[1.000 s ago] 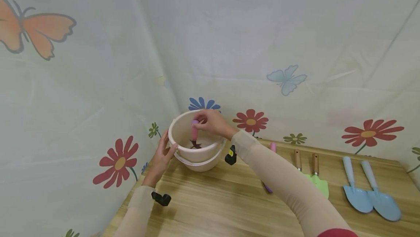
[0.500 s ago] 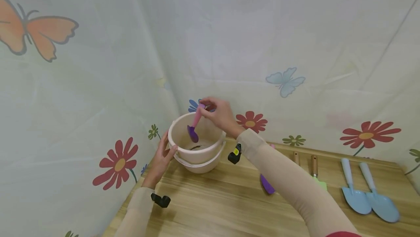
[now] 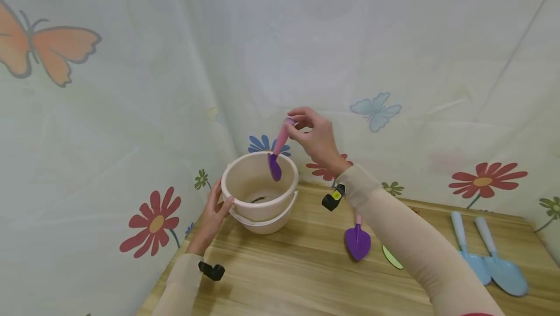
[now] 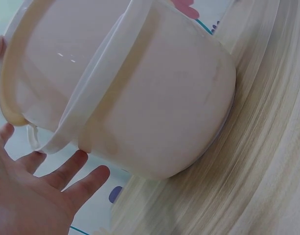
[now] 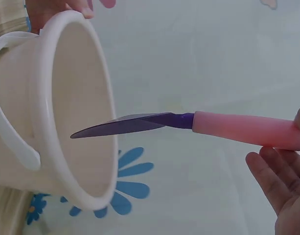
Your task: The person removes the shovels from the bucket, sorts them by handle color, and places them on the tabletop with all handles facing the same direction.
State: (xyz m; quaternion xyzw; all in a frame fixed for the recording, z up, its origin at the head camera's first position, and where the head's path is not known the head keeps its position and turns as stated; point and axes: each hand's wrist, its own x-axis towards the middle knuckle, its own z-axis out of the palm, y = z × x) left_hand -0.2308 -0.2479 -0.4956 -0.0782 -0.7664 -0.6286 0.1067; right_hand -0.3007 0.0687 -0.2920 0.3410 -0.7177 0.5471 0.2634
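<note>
In the head view my right hand point(image 3: 317, 138) pinches the end of a small trowel's pink handle, holding the trowel point(image 3: 274, 165) with its purple blade pointing down over the bucket's rim. The right wrist view has the trowel's blade point(image 5: 123, 125) overlapping the mouth of the cream bucket point(image 5: 44, 103). On the bucket's left side rests my left hand point(image 3: 214, 214), its thumb on the rim. Its spread, fairly straight fingers point(image 4: 86, 186) touch the outer wall in the left wrist view. A thin dark piece point(image 3: 259, 199) lies at the bottom of the bucket.
On the wooden table point(image 3: 297, 267), right of the bucket, lie another purple trowel point(image 3: 358, 243), a light green tool point(image 3: 392, 257) mostly behind my right arm, and two light blue trowels point(image 3: 507, 272). A flower-print sheet point(image 3: 280, 53) hangs close behind and left.
My right hand has lifted the purple trowel up and to the right, from inside the bucket to over its rim. My left hand has stayed at the bucket.
</note>
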